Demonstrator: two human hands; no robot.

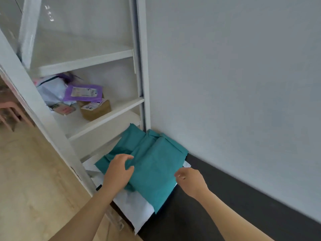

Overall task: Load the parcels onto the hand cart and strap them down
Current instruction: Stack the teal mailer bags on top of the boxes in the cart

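Observation:
A large teal soft parcel lies on top of a white soft parcel, low beside the white shelf unit. My left hand grips the teal parcel's left side, thumb and fingers curled into its folds. My right hand is at the parcel's right edge with fingers loosely curled; whether it pinches the edge is unclear. More parcels sit on a shelf: a purple mailer, a brown box and a pale bag. The hand cart is out of view.
The white shelf unit stands at the left against a pale wall. A dark strip runs along the wall's base. Light wooden floor spreads to the left, with pink furniture legs at the far left.

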